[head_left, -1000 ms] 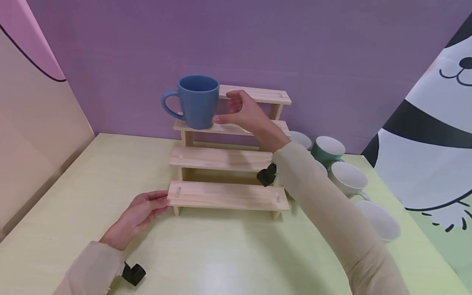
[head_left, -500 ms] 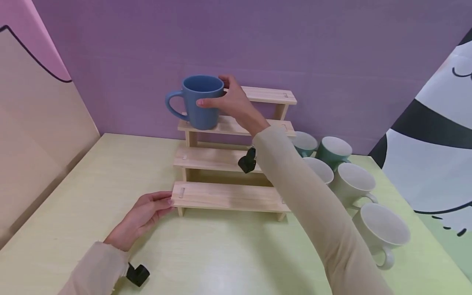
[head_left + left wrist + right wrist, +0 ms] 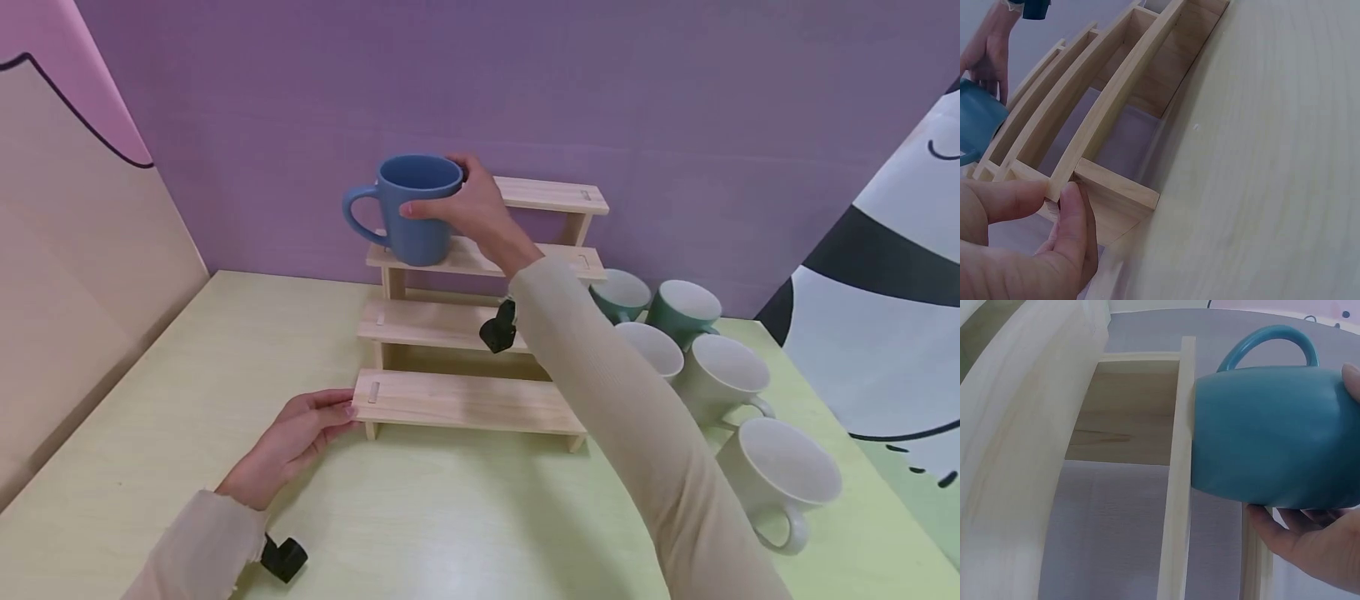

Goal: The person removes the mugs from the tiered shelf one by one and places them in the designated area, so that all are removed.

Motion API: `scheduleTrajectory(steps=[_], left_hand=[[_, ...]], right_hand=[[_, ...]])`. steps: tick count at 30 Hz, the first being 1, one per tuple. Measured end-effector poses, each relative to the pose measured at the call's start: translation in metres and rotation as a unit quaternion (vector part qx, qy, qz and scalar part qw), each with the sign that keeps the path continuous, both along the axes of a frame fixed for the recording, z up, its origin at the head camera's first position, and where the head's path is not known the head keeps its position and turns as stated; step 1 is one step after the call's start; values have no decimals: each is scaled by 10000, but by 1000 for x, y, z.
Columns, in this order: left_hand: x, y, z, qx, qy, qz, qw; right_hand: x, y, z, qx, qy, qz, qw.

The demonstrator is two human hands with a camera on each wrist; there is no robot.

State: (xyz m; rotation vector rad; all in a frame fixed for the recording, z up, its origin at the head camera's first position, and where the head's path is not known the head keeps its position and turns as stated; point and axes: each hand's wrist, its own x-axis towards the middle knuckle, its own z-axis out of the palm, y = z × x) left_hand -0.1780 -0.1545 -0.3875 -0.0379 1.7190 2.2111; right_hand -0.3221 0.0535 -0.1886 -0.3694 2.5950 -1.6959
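A blue mug [image 3: 417,240] stands upright at the left end of the third step up of a wooden tiered shelf [image 3: 465,402], its handle facing left. My right hand [image 3: 482,215] grips the mug from the right, the thumb across its front and the other fingers behind it. In the right wrist view the mug's base [image 3: 1195,431] meets the edge of the step. Down at the lowest step, my left hand [image 3: 288,437] holds the board's left end. Its thumb and fingers pinch that corner in the left wrist view.
Right of the shelf stand several mugs: two green ones with white insides [image 3: 684,310] at the back and white ones [image 3: 780,475] nearer. My right sleeve [image 3: 622,408] partly covers the shelf's right side. A purple wall [image 3: 525,83] rises behind the shelf.
My right hand, one second ago spread beside the mug's right side, has moved left and closed around it. The mug stays on the same step. My left hand keeps its hold.
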Motion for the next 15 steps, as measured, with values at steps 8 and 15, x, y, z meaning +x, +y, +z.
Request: scheduleTrajectory(steps=[8, 15], left_hand=[[-1, -5, 2, -97, 14, 18, 10000], [-1, -6, 1, -7, 88, -98, 9999]], right_hand=[[7, 6, 2, -40, 139, 76, 9999], [17, 17, 2, -40, 179, 104, 9998]])
